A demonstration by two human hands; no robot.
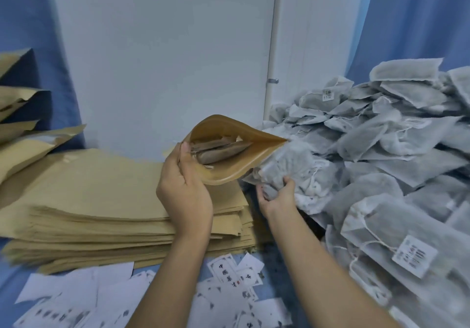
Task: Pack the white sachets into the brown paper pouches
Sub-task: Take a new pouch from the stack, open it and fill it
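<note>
Above the stack (101,200), left hand (184,193) holds pouch (230,171), right hand (277,198) grips sachets (292,167).

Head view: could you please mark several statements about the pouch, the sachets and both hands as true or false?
1. The left hand holds the brown pouch with its mouth open. True.
2. The brown pouch is empty. False: packed sachets already lie inside it.
3. The right hand has its grip on a white sachet at the sachet pile. True.
4. The flat pouch stack lies right of the sachet pile. False: it lies left of it.
</note>
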